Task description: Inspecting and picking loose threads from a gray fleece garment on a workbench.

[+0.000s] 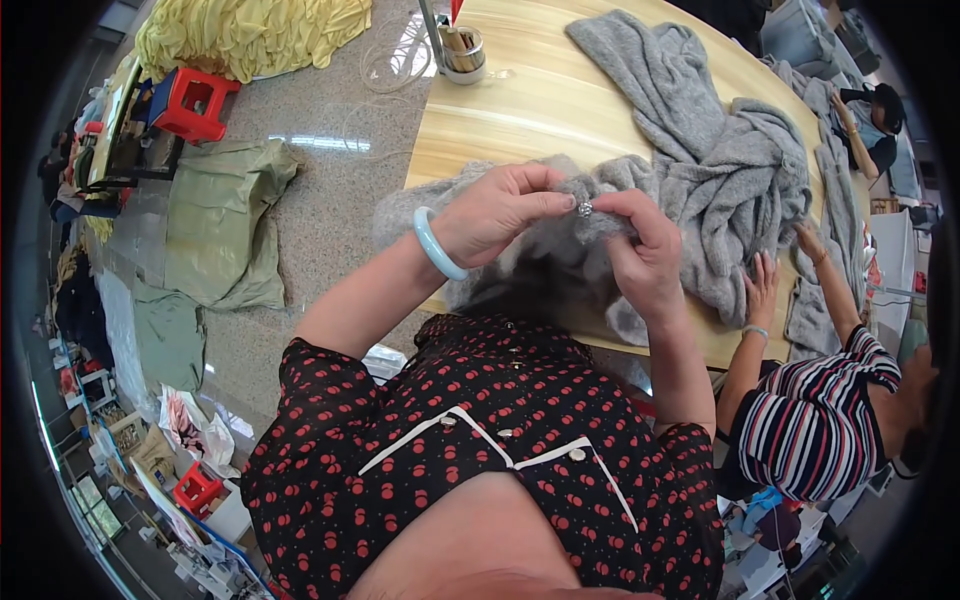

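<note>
From my distant place I see the grey knit garment (575, 262) at the middle of the frame, partly over the near edge of the bench (510, 125). The left hand (505, 210) is closed on its fuzzy edge, thumb against fingers; the right hand (645, 250) pinches from the other side, its index fingertip at a small shiny button (585, 209). I judge the knit to be light, very soft and limp, so it will sag and fold rather than keep a shape. It is probably not slippery, but a hard pull could stretch it. The button looks stiff and perhaps smooth, too small for more than fingertips. I would take hold of the cloth just beside the button, with thumb and index finger.
</note>
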The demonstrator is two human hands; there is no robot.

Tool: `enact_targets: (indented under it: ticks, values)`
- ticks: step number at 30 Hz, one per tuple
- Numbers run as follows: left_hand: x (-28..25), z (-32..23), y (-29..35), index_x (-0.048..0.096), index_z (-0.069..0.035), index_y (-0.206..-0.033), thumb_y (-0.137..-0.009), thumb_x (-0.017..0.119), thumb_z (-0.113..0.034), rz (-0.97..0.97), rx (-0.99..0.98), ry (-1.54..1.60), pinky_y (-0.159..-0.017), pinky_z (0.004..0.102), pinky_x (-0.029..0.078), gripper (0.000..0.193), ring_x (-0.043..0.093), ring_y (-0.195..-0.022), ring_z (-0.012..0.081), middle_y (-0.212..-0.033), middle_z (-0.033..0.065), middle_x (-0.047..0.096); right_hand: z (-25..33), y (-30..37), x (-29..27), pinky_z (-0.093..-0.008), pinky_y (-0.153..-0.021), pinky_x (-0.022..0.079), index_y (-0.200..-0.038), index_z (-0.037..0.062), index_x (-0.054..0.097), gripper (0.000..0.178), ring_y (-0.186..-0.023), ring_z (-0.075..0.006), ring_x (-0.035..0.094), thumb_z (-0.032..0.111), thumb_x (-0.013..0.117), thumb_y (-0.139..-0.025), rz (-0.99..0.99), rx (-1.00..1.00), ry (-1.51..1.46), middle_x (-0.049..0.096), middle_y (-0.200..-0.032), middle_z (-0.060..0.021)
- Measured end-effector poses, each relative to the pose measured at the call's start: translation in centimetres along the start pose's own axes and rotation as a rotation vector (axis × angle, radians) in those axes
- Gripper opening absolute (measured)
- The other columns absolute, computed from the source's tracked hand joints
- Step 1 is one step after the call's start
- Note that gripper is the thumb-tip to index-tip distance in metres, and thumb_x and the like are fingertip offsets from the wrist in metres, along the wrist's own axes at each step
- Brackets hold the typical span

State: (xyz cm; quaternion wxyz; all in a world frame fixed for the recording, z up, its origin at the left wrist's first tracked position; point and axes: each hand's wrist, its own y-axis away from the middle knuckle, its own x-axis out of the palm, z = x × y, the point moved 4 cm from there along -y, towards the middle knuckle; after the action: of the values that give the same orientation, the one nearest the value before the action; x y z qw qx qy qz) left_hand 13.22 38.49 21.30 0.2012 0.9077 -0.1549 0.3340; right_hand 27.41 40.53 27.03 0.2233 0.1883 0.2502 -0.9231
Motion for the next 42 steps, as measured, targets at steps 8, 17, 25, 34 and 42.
enact_targets:
  ticks: [8,17,25,34,42]
  values:
    - [1.6,2.1,1.2,0.057,-0.002,-0.092,-0.079,0.058,-0.004,-0.113,0.152,-0.295,-0.068,0.0212,0.044,0.012,0.054,-0.076,0.0068,-0.083,0.0007,0.058,-1.2,3.6,-0.4,-0.0286,-0.061,0.044,-0.085,0.0011,0.057,0.025,-0.067,-0.0235,0.057,-0.009,0.05,-0.064,-0.032,0.009,0.061,0.057,-0.075,-0.0119]
    - [3.6,2.2,2.8,0.058,-0.001,-0.081,-0.067,0.063,0.002,-0.197,0.95,-1.286,-0.064,0.0287,0.045,0.015,0.056,-0.071,0.0224,-0.079,0.0092,0.058,-3.1,5.1,0.6,-0.0304,-0.062,0.046,-0.085,0.0004,0.056,0.024,-0.07,-0.0263,0.058,-0.008,0.051,-0.063,-0.021,0.02,0.058,0.057,-0.076,-0.0128]
    - [3.2,3.8,2.6,0.052,-0.001,-0.09,-0.069,0.057,0.006,-0.243,0.922,-1.391,-0.067,0.0348,0.044,0.023,0.053,-0.077,0.0292,-0.085,0.0129,0.055,-3.0,4.6,1.3,-0.0295,-0.069,0.046,-0.094,0.0009,0.056,0.031,-0.076,-0.0257,0.059,-0.008,0.05,-0.065,0.007,0.094,0.009,0.058,-0.084,-0.0134]
    - [2.8,3.3,3.1,0.054,0.0,-0.093,-0.068,0.054,0.006,-0.084,0.939,-1.459,-0.066,0.0337,0.045,0.026,0.054,-0.077,0.0281,-0.087,0.0128,0.055,-3.2,4.5,0.5,-0.0308,-0.066,0.046,-0.095,0.0013,0.057,0.031,-0.074,-0.0268,0.059,-0.008,0.051,-0.067,0.228,-0.038,0.107,0.059,-0.083,-0.0127]
    - [2.7,3.2,3.3,0.057,0.001,-0.089,-0.067,0.057,0.006,-0.061,1.027,-1.461,-0.058,0.032,0.046,0.023,0.057,-0.067,0.0272,-0.076,0.0114,0.058,-2.6,4.8,0.5,-0.0341,-0.052,0.043,-0.087,0.0038,0.054,0.018,-0.057,-0.0268,0.052,-0.003,0.053,-0.07,0.154,-0.267,0.275,0.048,-0.066,-0.0098]
